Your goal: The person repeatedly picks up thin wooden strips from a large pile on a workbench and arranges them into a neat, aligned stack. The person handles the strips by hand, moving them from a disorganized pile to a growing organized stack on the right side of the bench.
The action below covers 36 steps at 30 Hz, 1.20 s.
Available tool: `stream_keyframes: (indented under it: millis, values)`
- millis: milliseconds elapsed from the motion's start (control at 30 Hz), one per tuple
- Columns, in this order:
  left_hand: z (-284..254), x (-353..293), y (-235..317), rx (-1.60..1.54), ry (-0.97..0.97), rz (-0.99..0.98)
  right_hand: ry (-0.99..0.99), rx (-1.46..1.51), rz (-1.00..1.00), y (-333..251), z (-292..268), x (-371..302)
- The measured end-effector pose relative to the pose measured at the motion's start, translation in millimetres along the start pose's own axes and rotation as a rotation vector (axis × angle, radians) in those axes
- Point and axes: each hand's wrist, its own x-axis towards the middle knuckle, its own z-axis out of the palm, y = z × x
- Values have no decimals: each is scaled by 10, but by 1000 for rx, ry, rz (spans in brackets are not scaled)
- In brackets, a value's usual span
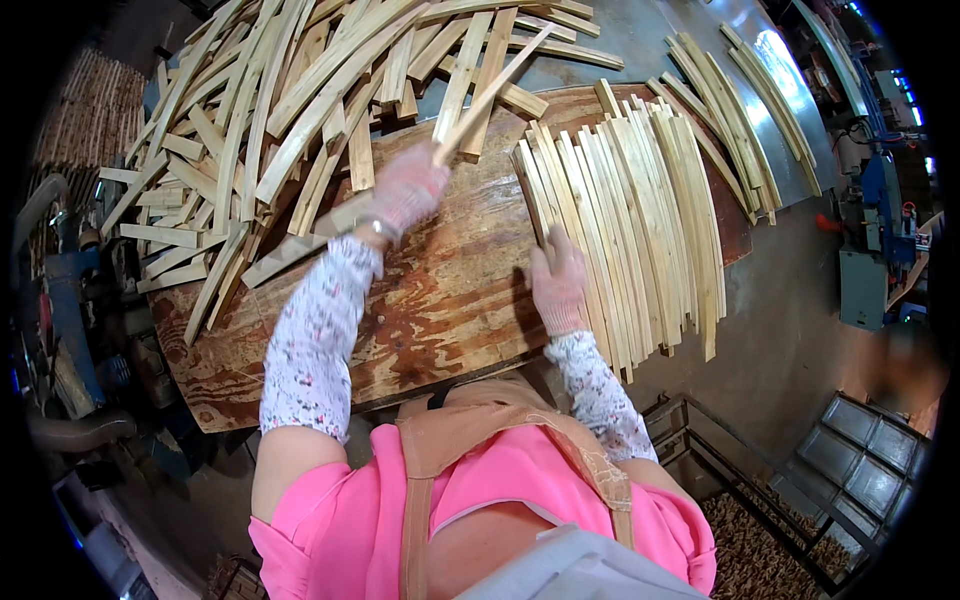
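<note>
My left hand (pixel 408 188), in a pale pink work glove, is closed on the near end of a wooden strip (pixel 495 92). The strip slants up and away to the right, over the plywood tabletop (pixel 450 265) and the edge of a loose pile. My right hand (pixel 558 282), gloved alike, lies with its fingers stretched out against the left side of a row of wooden strips (pixel 635 215). These strips are laid side by side, roughly parallel, their near ends uneven and reaching past the table's front edge.
A jumbled heap of wooden strips (pixel 280 95) covers the far left of the table. More strips (pixel 715 115) lie on a shiny metal surface (pixel 800 180) at the far right. A dark metal frame (pixel 735 460) stands low at the right, beside blue-green machinery (pixel 865 285).
</note>
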Motion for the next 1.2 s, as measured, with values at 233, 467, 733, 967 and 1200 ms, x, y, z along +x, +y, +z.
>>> stream_keyframes:
  millis: [233, 467, 733, 967, 1200]
  values:
    - [1400, -530, -559, -450, 10, 339, -365, 722, 595, -830, 169, 862]
    - [733, 766, -20, 250, 395, 83, -65, -270, -108, -4, -324, -397]
    - [477, 1175, 56, 332, 268, -96, 55, -616, -257, 483, -357, -841]
    - [808, -289, -702, -1215, -398, 170, -121, 129, -68, -180, -38, -139]
    - [1867, -1606, -1638, -620, -112, 385, -383, 623, 503, -790, 440, 290]
